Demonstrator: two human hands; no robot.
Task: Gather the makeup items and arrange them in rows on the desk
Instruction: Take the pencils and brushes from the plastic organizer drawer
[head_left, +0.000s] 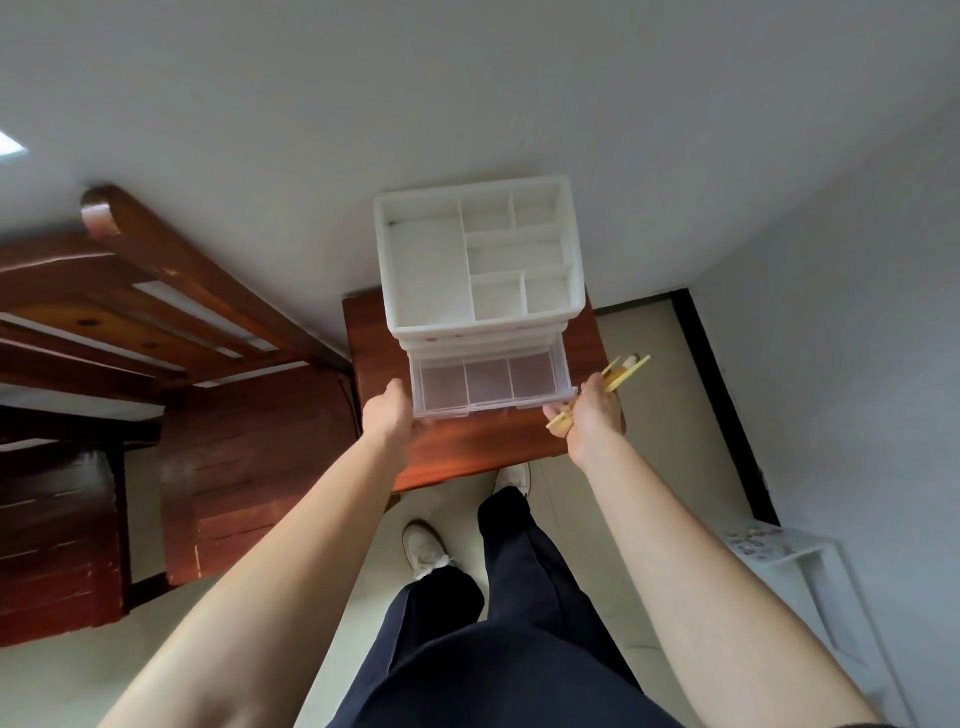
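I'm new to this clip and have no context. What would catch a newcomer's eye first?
The white organizer stands out, sitting on a small wooden table by the wall, its top compartments empty. Its clear drawer is pulled out, also empty, with the left hand holding its left front corner. The right hand, at the drawer's right corner, has a grip on a few yellow sticks.

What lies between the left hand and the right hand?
The pulled-out clear drawer of the white organizer spans from left hand to right hand, which holds yellow sticks; the head view shows it.
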